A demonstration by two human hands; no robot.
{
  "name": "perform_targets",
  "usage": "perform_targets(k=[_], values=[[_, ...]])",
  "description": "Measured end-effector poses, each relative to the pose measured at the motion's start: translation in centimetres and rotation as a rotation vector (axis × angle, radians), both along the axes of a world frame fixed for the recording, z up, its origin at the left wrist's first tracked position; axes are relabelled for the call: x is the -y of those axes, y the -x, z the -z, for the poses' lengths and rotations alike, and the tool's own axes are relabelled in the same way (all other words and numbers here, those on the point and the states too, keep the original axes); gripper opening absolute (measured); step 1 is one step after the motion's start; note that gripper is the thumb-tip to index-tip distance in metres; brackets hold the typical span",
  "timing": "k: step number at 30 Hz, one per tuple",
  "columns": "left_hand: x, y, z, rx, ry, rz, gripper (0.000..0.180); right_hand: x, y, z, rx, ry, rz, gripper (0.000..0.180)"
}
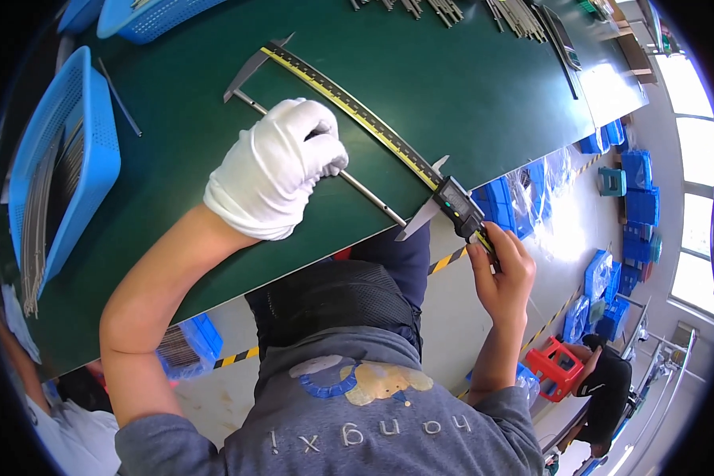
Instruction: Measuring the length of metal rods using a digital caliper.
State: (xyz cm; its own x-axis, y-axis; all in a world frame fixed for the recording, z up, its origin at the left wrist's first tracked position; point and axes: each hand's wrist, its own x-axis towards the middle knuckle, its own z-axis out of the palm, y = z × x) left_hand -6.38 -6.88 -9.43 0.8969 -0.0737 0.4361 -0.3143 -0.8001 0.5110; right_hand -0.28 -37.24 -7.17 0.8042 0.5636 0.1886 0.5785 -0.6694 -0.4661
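On the dark green table, two hands measure a thin grey metal rod (pixel 365 190) with a long black-and-yellow sliding caliper (pixel 373 127).

Fingers of the white-gloved left hand (pixel 282 163) are curled tight around the rod's middle; the bare right hand (pixel 500 270) pinches the caliper's slider end past the table edge. Rod looks stiff, light, smooth and maybe slippery, best gripped mid-length. It lies between the caliper's jaws. Blue plastic basket (pixel 95 159) of rods sits left.

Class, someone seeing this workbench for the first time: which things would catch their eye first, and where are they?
A long digital caliper lies slantwise across the green table, a thin metal rod between its jaws. The white-gloved left hand grips the rod at mid-table; the bare right hand holds the caliper's slider end at the table's near edge. A blue basket sits far left.
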Motion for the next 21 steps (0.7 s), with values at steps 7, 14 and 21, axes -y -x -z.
perform_targets(k=[7, 14, 21], values=[[0.0, 0.3, -0.2, 0.004, 0.038, -0.005, 0.019, 0.0, -0.2, 0.5, 0.028, -0.018, -0.004, 0.026], [-0.4, 0.0, -0.9, 0.035, -0.011, 0.044, 0.016, -0.1, -0.4, 0.8, 0.061, -0.043, 0.033, 0.026], [-0.3, 0.4, -1.1, 0.018, -0.035, 0.071, 0.017, -0.5, 0.0, 0.6, 0.014, -0.009, 0.032, 0.026]])
